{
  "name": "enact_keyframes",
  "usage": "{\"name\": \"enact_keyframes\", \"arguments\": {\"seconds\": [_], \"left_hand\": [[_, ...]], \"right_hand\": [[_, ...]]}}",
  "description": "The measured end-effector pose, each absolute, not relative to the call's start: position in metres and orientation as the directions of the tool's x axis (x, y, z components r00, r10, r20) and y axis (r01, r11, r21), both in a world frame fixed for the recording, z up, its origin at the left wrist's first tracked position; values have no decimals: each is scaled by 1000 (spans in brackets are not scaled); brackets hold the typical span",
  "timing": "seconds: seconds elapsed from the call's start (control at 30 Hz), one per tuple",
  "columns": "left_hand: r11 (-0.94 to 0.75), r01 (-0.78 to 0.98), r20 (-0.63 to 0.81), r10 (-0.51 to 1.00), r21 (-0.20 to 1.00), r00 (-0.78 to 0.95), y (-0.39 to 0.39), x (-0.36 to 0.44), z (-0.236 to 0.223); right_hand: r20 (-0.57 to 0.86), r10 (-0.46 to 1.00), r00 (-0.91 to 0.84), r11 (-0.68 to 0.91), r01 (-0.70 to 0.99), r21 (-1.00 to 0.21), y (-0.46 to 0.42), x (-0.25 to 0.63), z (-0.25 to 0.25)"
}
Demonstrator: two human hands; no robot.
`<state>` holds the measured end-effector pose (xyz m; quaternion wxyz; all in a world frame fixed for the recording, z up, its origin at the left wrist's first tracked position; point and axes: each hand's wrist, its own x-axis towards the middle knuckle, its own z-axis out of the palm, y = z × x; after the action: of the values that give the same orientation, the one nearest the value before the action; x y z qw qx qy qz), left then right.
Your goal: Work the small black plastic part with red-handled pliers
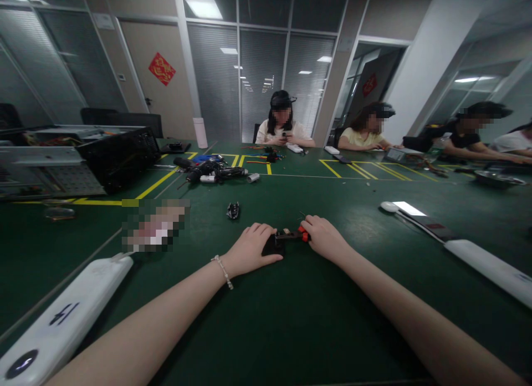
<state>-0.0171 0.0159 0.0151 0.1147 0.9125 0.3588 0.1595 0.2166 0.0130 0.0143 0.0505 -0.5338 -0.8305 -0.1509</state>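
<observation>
My left hand is closed on a small black block-like part at the middle of the green table, thumb on the near side and fingers over the top. From the other side, my right hand grips the red handles of a pair of pliers. The dark jaws point left and meet the black part's right side; exactly what they bite on is too small to tell. Beyond my left hand lies another small black piece with a toothed or slotted shape, touched by neither hand.
White elongated devices lie at left and right, the right one beside a phone. An open computer case stands far left. Power tools and cables are heaped beyond. A person sits opposite; several others sit right.
</observation>
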Motion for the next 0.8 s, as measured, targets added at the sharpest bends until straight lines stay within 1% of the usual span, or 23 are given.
{"name": "enact_keyframes", "arguments": {"seconds": [0.23, 0.4, 0.8], "left_hand": [[-721, 608, 227, 687, 332, 691, 15, -17, 16], [-730, 609, 248, 680, 308, 690, 15, -17, 15], [-729, 606, 246, 681, 318, 690, 15, -17, 15]], "right_hand": [[256, 860, -442, 401, 894, 197, 13, 218, 14], [246, 861, -445, 401, 892, 207, 14, 219, 12], [245, 875, -418, 377, 905, 198, 13, 217, 13]]}}
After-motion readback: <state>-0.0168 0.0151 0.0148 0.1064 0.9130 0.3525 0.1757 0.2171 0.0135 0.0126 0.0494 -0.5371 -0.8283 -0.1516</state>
